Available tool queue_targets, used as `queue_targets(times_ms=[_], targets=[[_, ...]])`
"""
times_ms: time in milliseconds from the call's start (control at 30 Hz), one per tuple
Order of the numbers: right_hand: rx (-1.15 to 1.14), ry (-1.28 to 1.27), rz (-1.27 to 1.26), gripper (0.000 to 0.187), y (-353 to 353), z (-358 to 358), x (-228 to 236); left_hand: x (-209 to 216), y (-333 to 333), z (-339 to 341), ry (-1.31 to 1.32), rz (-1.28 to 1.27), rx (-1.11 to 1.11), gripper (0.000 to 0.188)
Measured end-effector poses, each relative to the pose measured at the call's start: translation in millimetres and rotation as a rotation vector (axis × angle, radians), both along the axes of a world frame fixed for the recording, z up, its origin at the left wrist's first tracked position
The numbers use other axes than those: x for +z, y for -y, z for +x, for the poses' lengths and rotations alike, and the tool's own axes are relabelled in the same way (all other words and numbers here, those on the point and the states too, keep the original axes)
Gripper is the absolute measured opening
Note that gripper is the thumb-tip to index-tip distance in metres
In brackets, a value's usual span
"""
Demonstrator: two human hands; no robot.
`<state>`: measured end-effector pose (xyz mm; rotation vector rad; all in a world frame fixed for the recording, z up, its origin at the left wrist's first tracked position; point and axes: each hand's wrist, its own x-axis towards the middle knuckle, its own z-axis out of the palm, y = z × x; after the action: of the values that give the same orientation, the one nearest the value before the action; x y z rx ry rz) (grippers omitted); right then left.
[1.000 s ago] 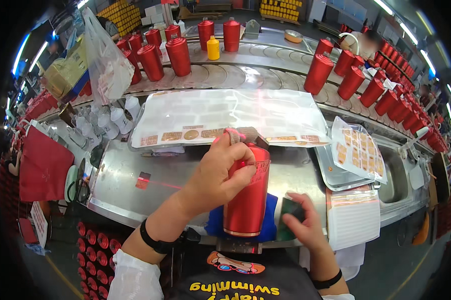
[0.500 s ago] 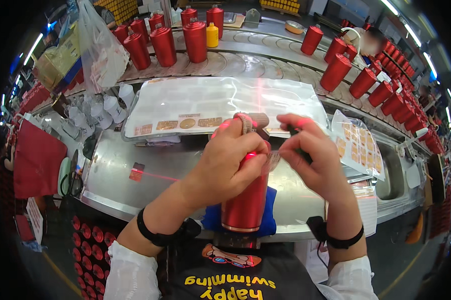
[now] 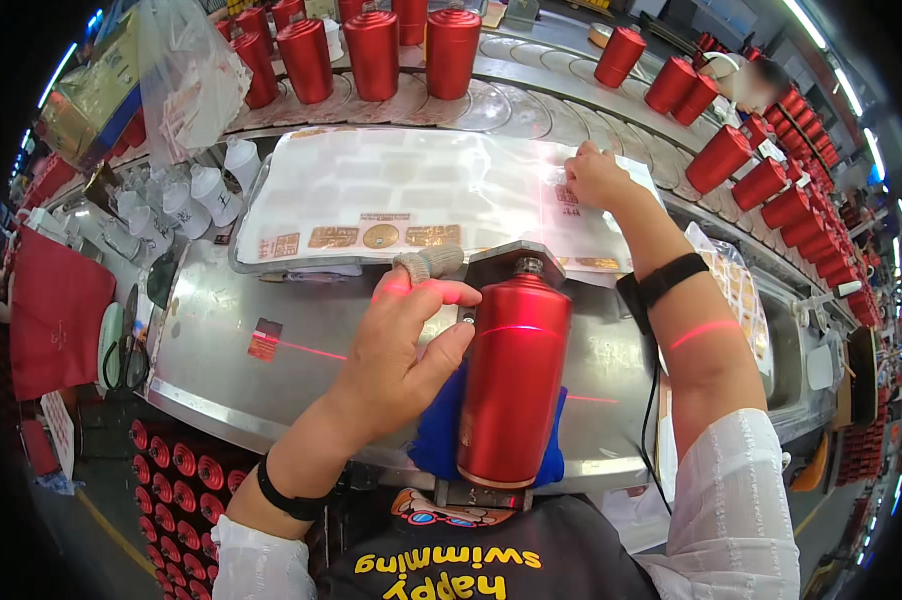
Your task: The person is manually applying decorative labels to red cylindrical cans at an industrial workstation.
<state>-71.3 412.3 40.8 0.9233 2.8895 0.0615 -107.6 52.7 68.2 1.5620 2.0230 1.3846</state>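
A red metallic bottle leans back on a blue cloth, its neck against a dark metal rest. A thin red light line crosses its upper body. Just left of the bottle is my left hand, thumb and forefinger apart, with a grey fabric cover on one finger. Whether its fingertip touches the bottle I cannot tell. My right hand reaches to the right part of a white sheet with gold decals along its near edge. Its fingers are curled together beside a small decal; what they hold is hidden.
Behind the sheet runs a conveyor carrying several red bottles. White cups stand to the left, near a red cloth. At right are another decal sheet and a sink. Another person is beyond the conveyor.
My right hand has left the bottle's top and moved forward onto the sheet. The left hand has drawn back leftward and opened, uncovering the bottle.
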Motion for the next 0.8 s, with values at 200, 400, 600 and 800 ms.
queue_targets(times_ms=[200,400,600,800], targets=[[0.292,-0.446,-0.085,0.008,30.4,49.8,38.4,-18.4,-9.5,7.2,0.204,0.041,-0.033,0.037],[0.374,-0.664,-0.535,0.008,154.9,122.6,111.7,-46.8,-13.8,19.8,0.588,0.185,-0.030,0.056],[0.405,-0.769,-0.624,0.009,201.5,145.6,58.3,-39.2,-15.9,43.6,0.674,0.224,-0.095,0.066],[0.315,-0.886,-0.586,0.010,209.9,143.4,45.1,-34.5,-21.9,56.4,0.393,0.138,0.033,0.076]])
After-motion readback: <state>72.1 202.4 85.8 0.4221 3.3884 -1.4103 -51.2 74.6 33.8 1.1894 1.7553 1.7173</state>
